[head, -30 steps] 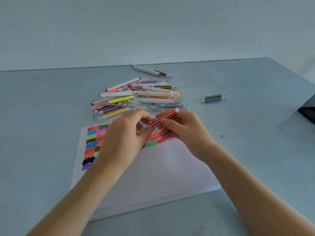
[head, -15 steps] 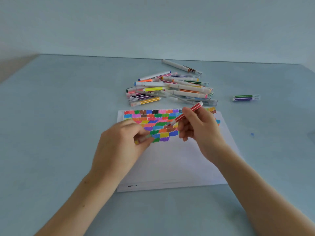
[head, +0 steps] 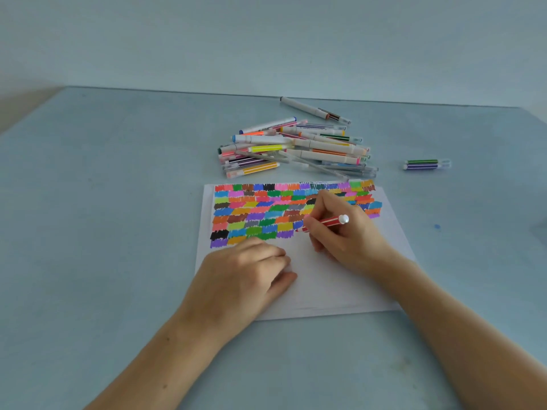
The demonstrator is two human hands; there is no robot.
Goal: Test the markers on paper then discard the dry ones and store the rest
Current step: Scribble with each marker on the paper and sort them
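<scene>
Paper (head: 331,279) mid-desk near the front edge, swatches across its top, right hand (head: 343,235) pinching red marker (head: 327,221) tip-down on it, left hand (head: 245,276) curled on paper, contents unclear, marker pile (head: 296,146) behind, two markers (head: 426,164) toward the desk's (head: 103,202) right edge.

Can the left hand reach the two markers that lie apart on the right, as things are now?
Probably not easily. The left hand rests curled on the paper, and the right hand, gripping the red marker, lies between it and the two markers. It would need to cross over that arm.
</scene>
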